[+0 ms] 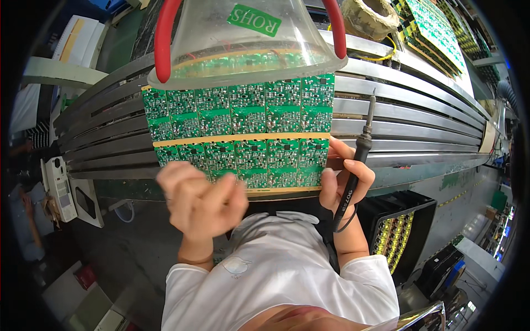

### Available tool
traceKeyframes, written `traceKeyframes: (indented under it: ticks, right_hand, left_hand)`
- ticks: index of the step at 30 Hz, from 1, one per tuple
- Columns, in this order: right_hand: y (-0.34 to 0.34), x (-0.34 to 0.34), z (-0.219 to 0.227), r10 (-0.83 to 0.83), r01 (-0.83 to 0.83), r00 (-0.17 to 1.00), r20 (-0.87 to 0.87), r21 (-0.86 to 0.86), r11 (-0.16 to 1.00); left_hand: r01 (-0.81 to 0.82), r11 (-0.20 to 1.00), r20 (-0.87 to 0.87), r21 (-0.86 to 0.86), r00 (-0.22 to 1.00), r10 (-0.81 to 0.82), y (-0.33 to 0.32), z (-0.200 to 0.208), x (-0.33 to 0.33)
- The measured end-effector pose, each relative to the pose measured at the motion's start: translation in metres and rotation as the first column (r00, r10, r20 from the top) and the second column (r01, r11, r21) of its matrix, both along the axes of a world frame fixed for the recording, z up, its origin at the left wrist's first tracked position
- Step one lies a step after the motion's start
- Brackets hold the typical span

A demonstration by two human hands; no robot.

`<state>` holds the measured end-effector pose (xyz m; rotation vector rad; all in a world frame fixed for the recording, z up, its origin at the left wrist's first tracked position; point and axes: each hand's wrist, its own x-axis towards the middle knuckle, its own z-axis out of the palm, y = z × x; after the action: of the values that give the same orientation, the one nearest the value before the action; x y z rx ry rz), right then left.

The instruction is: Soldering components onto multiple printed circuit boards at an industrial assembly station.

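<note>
A green circuit board panel (248,118), divided into several small boards with tan strips between the rows, lies across metal rails in front of me. In my right hand (361,175) is a soldering iron (364,144) with a black handle, its metal tip pointing up and away from the panel. The thumb and a finger of that hand are beside the panel's right edge; whether they touch it I cannot tell. Over the panel's near left corner is my left hand (201,201), its fingers bent and blurred by motion. Anything between those fingers cannot be made out.
A clear plastic hood (207,41) with red tubes (164,41) at its sides covers the panel's far part. Metal rails (408,113) run left and right. More boards (433,30) are stacked at far right, near a tan roll (370,19). A black crate (425,212) stands lower right.
</note>
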<state>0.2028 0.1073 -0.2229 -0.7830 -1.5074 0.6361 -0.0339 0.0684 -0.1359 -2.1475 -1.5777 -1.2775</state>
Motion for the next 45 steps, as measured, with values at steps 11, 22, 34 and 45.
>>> traceKeyframes:
  ticks: [11,22,34,45]
  right_hand:
    - [0.005,0.002,0.015,0.163,-0.154,0.966,0.203,-0.058,0.986]
    - [0.004,-0.005,0.013,0.196,-0.195,0.981,-0.004,-0.096,0.976]
    - [-0.004,0.0,0.002,0.138,-0.14,0.99,-0.021,-0.113,0.984]
    - [-0.002,-0.003,0.006,0.111,-0.107,0.993,0.039,-0.086,0.991]
  left_hand:
    - [-0.305,0.931,0.308,-0.2,0.883,0.355,-0.016,-0.038,-0.046]
    - [0.158,0.987,0.867,-0.03,0.496,-0.053,-0.023,-0.047,-0.055]
    - [0.103,0.994,0.795,-0.034,0.606,-0.036,-0.021,-0.059,-0.051]
    - [0.03,0.995,0.692,-0.097,0.72,0.046,-0.021,-0.061,-0.049]
